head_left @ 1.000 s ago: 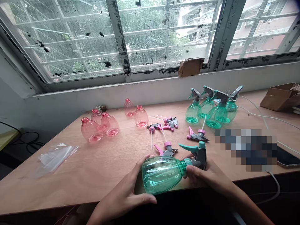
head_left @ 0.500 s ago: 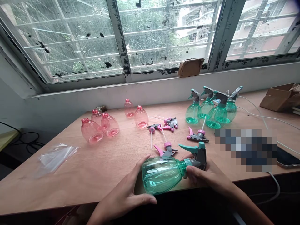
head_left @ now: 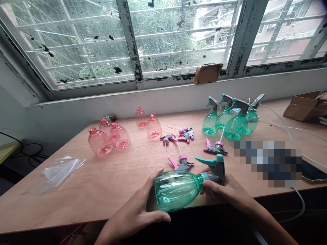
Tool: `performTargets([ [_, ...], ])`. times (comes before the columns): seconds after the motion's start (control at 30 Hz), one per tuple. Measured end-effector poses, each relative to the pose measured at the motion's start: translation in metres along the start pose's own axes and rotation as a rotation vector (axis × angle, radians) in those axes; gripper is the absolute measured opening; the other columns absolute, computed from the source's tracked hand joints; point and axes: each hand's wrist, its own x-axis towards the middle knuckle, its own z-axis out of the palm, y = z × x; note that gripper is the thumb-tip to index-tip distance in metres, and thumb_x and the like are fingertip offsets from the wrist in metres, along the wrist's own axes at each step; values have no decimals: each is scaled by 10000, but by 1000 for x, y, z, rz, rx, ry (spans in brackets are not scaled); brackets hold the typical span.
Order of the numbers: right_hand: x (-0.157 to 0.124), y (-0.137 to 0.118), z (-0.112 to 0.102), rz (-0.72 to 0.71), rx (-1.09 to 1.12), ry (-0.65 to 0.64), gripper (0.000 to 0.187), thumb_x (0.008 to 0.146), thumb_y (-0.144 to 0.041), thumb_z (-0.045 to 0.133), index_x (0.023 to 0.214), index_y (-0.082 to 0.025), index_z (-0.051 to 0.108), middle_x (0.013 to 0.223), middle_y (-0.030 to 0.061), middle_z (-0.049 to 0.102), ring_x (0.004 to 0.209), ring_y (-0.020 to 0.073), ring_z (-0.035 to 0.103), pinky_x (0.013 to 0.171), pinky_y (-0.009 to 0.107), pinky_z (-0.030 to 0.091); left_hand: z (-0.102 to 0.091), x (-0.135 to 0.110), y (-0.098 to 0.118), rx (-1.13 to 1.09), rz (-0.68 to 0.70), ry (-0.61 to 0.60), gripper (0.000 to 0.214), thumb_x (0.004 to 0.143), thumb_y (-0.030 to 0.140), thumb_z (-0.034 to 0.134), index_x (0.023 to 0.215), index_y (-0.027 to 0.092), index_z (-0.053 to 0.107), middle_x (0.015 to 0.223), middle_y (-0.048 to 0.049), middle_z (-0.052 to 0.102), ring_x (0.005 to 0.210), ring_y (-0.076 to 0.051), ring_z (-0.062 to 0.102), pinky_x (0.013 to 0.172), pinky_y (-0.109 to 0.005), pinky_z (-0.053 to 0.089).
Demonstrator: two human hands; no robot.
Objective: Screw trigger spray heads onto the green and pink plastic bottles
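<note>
A clear green spray bottle (head_left: 176,190) lies on its side in the air at the table's front edge, its grey and teal trigger head (head_left: 218,170) pointing right. My left hand (head_left: 143,200) cups the bottle's base, thumb below and fingers behind. At the neck, my right hand (head_left: 219,187) is closed around the collar with thumb and fingers. Just behind the bottle lies a pink and grey spray head (head_left: 182,163) with its tube. Another pink and grey spray head (head_left: 216,148) rests farther right, and several more spray heads (head_left: 187,134) are heaped behind.
Several pink bottles (head_left: 153,127) without heads stand at the back left. Several assembled green spray bottles (head_left: 211,122) stand at the back right. Plastic bags (head_left: 62,172) lie on the left of the wooden table (head_left: 114,183). A cardboard box (head_left: 302,107), cables and a phone (head_left: 315,172) are at the right.
</note>
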Motion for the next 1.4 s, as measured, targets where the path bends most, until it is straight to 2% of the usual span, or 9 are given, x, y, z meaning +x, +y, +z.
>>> performTargets([
  [0.23, 1, 1, -1, 0, -3, 2, 404, 892, -543, 780, 948, -150, 705, 616, -7, 695, 535, 149, 581, 527, 263, 468, 0, 1, -1, -3, 13, -2, 1005, 880, 336, 846, 1651, 357, 200, 1724, -43, 347, 1569, -347, 347, 1310, -477, 282],
  [0.4, 1, -1, -1, -16, -11, -21, 370, 915, -530, 761, 926, -163, 721, 595, -24, 655, 522, 139, 558, 505, 244, 421, -1, 0, -1, -7, 6, -3, 996, 878, 359, 841, 1654, 328, 217, 1718, -63, 359, 1565, -373, 346, 1308, -504, 278],
  [0.53, 2, 0, -2, -26, -14, -29, 369, 911, -531, 766, 990, -172, 733, 635, -9, 687, 542, 146, 567, 514, 246, 427, -1, 1, -2, -14, 9, -2, 1009, 861, 382, 853, 1655, 318, 232, 1718, -73, 357, 1561, -389, 346, 1306, -519, 283],
  [0.73, 2, 8, -4, -13, -22, -7, 398, 908, -558, 760, 979, -167, 740, 629, 4, 693, 537, 154, 572, 512, 252, 432, -1, 0, -1, -10, 8, -6, 1015, 864, 342, 859, 1652, 350, 219, 1715, -47, 365, 1563, -368, 352, 1308, -500, 284],
  [0.9, 1, 5, -4, 5, -18, -12, 420, 899, -570, 766, 961, -156, 736, 600, -6, 672, 522, 144, 562, 499, 243, 420, 1, -1, -2, -42, -10, 5, 1062, 834, 315, 887, 1648, 352, 207, 1722, -55, 346, 1574, -362, 327, 1316, -504, 254],
  [1.03, 0, 3, -3, 16, -7, 4, 419, 886, -561, 785, 991, -162, 711, 644, 7, 715, 541, 149, 583, 512, 248, 439, 3, 0, -4, -57, 17, 18, 1062, 852, 292, 873, 1646, 385, 174, 1736, -49, 306, 1587, -345, 299, 1316, -513, 242],
  [1.17, 0, 5, -3, 13, -21, -12, 409, 901, -554, 772, 978, -157, 708, 625, -4, 696, 543, 147, 581, 518, 249, 439, 4, 0, -4, -53, 38, 18, 1064, 855, 278, 873, 1639, 412, 166, 1734, -34, 306, 1586, -332, 304, 1316, -497, 243],
  [1.3, 1, 5, -3, 18, -9, 10, 450, 875, -566, 791, 1037, -164, 669, 624, -14, 700, 519, 146, 579, 494, 248, 434, 4, -1, -2, -17, 57, 8, 1099, 853, 355, 883, 1650, 413, 127, 1741, -29, 287, 1586, -346, 294, 1319, -476, 231],
  [1.4, 1, 4, -2, 32, -30, 22, 450, 864, -568, 797, 991, -156, 669, 613, -10, 693, 530, 156, 595, 505, 257, 454, 1, -1, -4, -18, 79, -15, 1056, 880, 548, 815, 1659, 405, 116, 1752, -28, 261, 1591, -356, 279, 1319, -466, 233],
])
